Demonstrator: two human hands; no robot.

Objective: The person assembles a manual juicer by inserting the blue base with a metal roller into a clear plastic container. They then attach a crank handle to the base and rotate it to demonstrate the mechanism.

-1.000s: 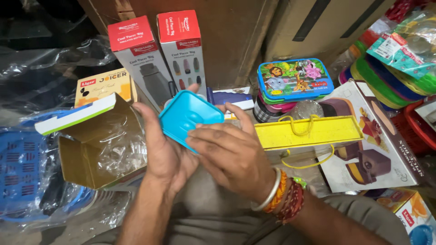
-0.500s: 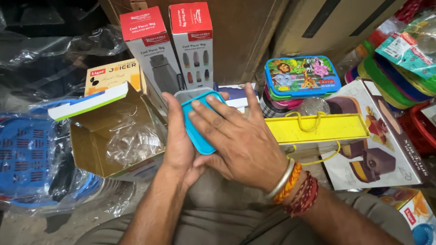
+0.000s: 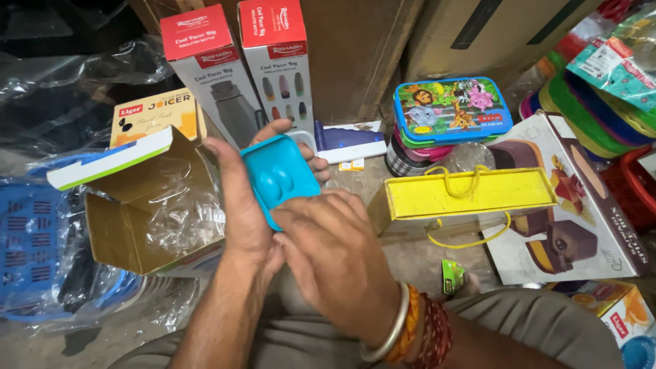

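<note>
The left hand (image 3: 249, 205) is closed around a bright blue plastic box with rounded corners (image 3: 279, 175), the thumb lying along its left edge and the fingers wrapped behind it, so that the fingertips (image 3: 311, 160) show at its right side. The blue box stands tilted in this hand, its moulded face turned up toward the camera, above the person's lap. The right hand (image 3: 335, 256) lies just below and in front of the box, palm down, with its fingers bent and pressing on the lower edge of the box and on the left palm; it wears a metal bangle and red and orange threads (image 3: 410, 328) at the wrist. To the left of the hands there is an open brown cardboard carton with crumpled clear plastic wrap inside (image 3: 154, 215), and beside it a blue plastic basket under a plastic sheet (image 3: 31, 239). Behind the hands stand two tall red and grey bottle cartons (image 3: 239, 65). To the right, near the box but not touching it, lies a flat yellow tray with yellow cord handles (image 3: 471, 195), and behind it a stack of lunch boxes with a cartoon animal lid (image 3: 451, 109).
</note>
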